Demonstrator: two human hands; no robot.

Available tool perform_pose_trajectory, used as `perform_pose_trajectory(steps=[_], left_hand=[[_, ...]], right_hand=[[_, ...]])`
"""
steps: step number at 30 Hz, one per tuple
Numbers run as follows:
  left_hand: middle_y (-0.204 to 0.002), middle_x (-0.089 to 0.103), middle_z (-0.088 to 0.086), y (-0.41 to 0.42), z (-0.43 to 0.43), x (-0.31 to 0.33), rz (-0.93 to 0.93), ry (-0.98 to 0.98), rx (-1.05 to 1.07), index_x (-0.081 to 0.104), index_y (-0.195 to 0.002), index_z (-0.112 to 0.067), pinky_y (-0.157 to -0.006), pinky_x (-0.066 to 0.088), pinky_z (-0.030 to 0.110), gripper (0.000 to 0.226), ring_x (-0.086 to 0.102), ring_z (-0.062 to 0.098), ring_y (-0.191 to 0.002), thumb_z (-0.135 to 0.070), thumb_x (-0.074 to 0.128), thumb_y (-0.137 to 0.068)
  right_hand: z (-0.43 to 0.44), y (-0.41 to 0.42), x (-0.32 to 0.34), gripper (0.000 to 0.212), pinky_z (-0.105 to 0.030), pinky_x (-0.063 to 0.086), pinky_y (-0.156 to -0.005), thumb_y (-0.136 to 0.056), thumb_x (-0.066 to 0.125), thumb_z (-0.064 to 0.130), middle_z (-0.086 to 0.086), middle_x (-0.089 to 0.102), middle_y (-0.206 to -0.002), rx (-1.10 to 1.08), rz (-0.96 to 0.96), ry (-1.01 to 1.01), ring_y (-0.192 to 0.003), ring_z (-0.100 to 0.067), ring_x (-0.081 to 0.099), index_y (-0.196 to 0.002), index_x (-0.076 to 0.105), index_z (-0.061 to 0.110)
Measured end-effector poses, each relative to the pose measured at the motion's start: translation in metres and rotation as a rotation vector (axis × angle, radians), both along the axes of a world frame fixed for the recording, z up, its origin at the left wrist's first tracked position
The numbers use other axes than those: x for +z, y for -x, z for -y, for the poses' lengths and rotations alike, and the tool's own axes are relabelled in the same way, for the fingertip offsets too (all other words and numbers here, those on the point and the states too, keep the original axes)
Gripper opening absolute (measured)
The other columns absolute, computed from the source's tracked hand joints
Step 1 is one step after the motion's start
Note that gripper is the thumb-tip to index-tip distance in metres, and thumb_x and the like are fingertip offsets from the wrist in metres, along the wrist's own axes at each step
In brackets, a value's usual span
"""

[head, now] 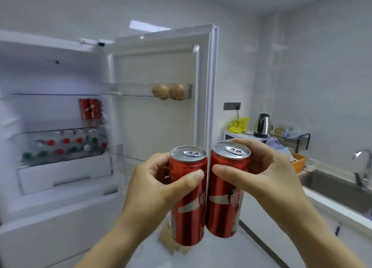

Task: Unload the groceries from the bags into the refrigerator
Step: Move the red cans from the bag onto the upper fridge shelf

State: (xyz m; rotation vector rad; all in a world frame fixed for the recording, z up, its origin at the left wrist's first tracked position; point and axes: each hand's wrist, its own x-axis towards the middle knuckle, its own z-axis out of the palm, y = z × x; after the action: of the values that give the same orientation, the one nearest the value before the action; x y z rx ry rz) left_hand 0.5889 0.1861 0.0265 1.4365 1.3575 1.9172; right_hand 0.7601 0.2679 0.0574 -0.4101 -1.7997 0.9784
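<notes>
- Left hand (pixel 155 179) and right hand (pixel 259 177) each hold a red can, fingers clamped round it, upright before the open refrigerator (pixel 60 167).
- Likely bound for the shelf beside the stored cans (pixel 90 108).

Two red cans (pixel 207 197) with silver tops and white swirl markings fill the lower centre; a white refrigerator (pixel 60 187) stands left, a yellow bag (pixel 238 125) at right.

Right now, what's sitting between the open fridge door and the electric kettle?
A crumpled yellow bag sits there, on the white appliance that also carries the kettle, seen in the head view.
</notes>
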Motion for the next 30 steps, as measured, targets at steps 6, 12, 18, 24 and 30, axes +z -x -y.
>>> perform_pose_trajectory(steps=[6,12,18,24,30], left_hand=[[-0.099,0.074,0.006,0.040,0.036,-0.005,-0.012,0.018,0.240,0.072,-0.101,-0.016,-0.080,0.059,0.038,0.054,0.071,0.023,-0.091,-0.039,0.083,-0.053],[-0.096,0.075,0.004,0.085,0.074,-0.003,-0.037,0.015,0.389,0.073,-0.100,-0.018,-0.076,0.058,0.028,0.048,0.072,0.020,-0.089,-0.038,0.080,-0.057],[-0.095,0.075,0.000,0.142,0.104,0.003,-0.062,0.006,0.466,0.072,-0.101,-0.020,-0.070,0.056,0.021,0.046,0.072,0.015,-0.087,-0.035,0.082,-0.058],[-0.092,0.075,0.000,0.211,0.131,0.010,-0.081,-0.038,0.518,0.073,-0.096,-0.026,-0.068,0.056,0.020,0.046,0.072,0.015,-0.085,-0.045,0.078,-0.055],[-0.093,0.075,-0.002,0.277,0.145,0.007,-0.075,-0.031,0.567,0.072,-0.094,-0.031,-0.074,0.058,0.034,0.047,0.072,0.016,-0.085,-0.051,0.077,-0.052]], right_hand=[[-0.006,0.068,-0.011,0.046,-0.027,0.058,-0.074,-0.049,0.084,0.034,0.008,0.076,-0.087,0.217,0.014,0.034,-0.082,-0.009,0.072,-0.093,0.072,0.024],[0.007,0.134,-0.014,0.046,-0.019,0.055,-0.069,-0.049,0.084,0.035,0.013,0.075,-0.086,0.355,0.031,0.023,-0.081,-0.005,0.072,-0.093,0.072,0.028],[0.026,0.202,-0.008,0.047,-0.018,0.055,-0.068,-0.049,0.083,0.035,0.012,0.075,-0.086,0.416,0.013,0.012,-0.080,-0.006,0.072,-0.093,0.072,0.027],[0.050,0.276,0.000,0.050,-0.016,0.053,-0.066,-0.049,0.082,0.034,0.010,0.076,-0.086,0.462,-0.014,0.010,-0.080,-0.007,0.072,-0.097,0.072,0.024],[0.065,0.341,0.001,0.046,-0.011,0.051,-0.063,-0.049,0.081,0.032,0.013,0.075,-0.085,0.481,-0.034,0.044,-0.079,-0.003,0.071,-0.093,0.072,0.028]])
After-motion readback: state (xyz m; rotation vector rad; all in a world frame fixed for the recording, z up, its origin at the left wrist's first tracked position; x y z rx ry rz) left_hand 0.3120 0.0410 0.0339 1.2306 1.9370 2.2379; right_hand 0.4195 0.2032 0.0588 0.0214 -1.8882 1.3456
